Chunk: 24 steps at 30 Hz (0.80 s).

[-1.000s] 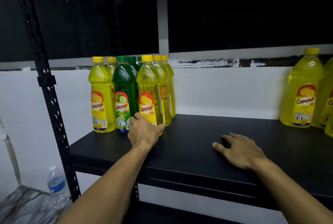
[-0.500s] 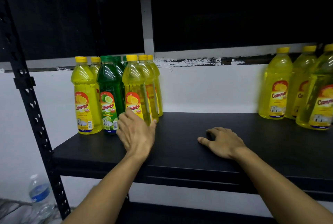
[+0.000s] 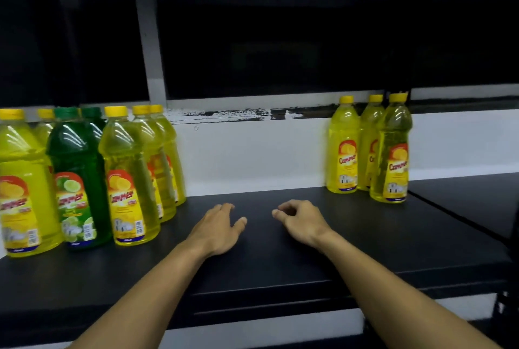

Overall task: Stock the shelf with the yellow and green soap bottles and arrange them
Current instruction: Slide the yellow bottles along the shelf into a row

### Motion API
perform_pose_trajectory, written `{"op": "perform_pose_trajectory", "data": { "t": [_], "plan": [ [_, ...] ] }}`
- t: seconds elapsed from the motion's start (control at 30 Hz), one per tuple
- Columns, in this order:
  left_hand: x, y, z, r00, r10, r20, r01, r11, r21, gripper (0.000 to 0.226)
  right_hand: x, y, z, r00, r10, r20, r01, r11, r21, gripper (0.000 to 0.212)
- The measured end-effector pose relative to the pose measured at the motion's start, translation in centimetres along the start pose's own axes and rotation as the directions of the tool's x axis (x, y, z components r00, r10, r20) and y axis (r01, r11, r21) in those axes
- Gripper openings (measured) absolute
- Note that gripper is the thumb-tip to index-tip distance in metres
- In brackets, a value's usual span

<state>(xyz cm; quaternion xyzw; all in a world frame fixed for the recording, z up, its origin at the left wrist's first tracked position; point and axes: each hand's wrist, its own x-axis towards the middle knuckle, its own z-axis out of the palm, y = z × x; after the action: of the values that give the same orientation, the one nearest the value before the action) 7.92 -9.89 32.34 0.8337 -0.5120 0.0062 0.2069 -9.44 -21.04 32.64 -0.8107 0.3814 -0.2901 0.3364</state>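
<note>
The black shelf [image 3: 280, 264] carries a blurred left cluster of yellow and green soap bottles [image 3: 129, 180], its leftmost bottle cut off by the frame edge, and three yellow bottles [image 3: 344, 149] at the right. Both hands rest between the groups holding nothing: the left hand [image 3: 217, 229] relaxed, the right hand [image 3: 302, 222] loosely curled. Half a second ago the left hand touched the front yellow bottle; now it lies apart, just right of the cluster.

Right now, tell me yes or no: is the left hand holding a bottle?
No, the left hand lies open on the shelf, apart from the nearest yellow bottle.
</note>
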Motion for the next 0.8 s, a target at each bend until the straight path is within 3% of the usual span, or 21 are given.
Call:
{"op": "perform_pose_trajectory", "data": {
  "t": [0.2, 0.37, 0.6, 0.8],
  "plan": [
    [2.1, 0.5, 1.3, 0.992, -0.055, 0.114, 0.041, 0.992, 0.121, 0.059, 2.1, 3.7, -6.8, 0.991, 0.023, -0.132, -0.059, 0.961, -0.271, 0.031],
    [2.1, 0.3, 1.9, 0.991, -0.049, 0.122, 0.024, 0.979, 0.204, 0.060, 5.4, 4.6, -9.5, 0.957, 0.020, -0.289, -0.157, 0.874, -0.459, 0.047],
    [2.2, 0.5, 2.2, 0.991, -0.053, 0.125, 0.025, 0.977, 0.213, 0.060, 11.6, 4.7, -9.3, 0.817, 0.085, -0.570, -0.283, 0.921, -0.268, 0.090],
    [2.4, 0.5, 2.4, 0.992, -0.059, 0.115, 0.032, 0.973, 0.229, 0.060, 15.3, 4.7, -9.0, 0.733, 0.164, -0.660, -0.350, 0.923, -0.160, 0.106]
  ]
}}
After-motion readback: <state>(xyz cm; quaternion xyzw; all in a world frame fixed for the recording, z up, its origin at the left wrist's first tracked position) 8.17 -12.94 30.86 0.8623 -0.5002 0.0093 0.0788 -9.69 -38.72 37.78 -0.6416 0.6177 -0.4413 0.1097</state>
